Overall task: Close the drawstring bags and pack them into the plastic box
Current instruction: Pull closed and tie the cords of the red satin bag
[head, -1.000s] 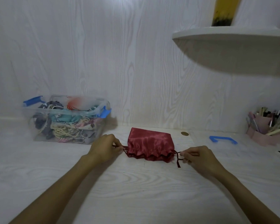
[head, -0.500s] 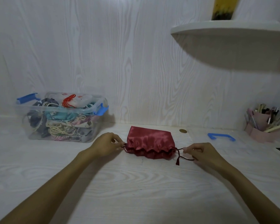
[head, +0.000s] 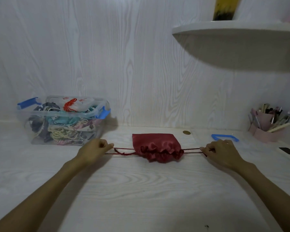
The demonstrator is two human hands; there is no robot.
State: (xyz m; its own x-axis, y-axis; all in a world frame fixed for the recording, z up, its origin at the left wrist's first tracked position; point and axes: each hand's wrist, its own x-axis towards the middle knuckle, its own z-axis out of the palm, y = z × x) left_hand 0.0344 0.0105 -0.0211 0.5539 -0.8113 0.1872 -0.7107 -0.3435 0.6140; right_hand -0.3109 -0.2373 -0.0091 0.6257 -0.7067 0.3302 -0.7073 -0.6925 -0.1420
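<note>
1. Red satin bag (head: 155, 144): lies flat on the white table (head: 141, 190), just right of the frame's centre, its gathered mouth turned toward the lower edge of the frame and puckered into ruffles.
2. Left hand (head: 92, 150): left of the bag, fingers curled, pinching the left cord (head: 124, 151), which runs from the bag's mouth to the fingertips.
3. Right hand (head: 222, 152): right of the bag, fingers curled, pinching the right cord (head: 192, 151), drawn out straight as a doubled strand.
4. Plastic box (head: 64, 121): clear, with blue clips, at the middle left of the frame against the wall, well apart from the red bag; lidless and holding several fabric bags with pale cords.
5. Blue handle (head: 224, 137): on the table behind the right hand.
6. Pink pen holder (head: 266, 129): at the right edge, filled with pens.
7. Shelf (head: 238, 44): upper right, fixed to the wall.
8. Small round brass-coloured disc (head: 186, 132): on the table just behind the bag.
</note>
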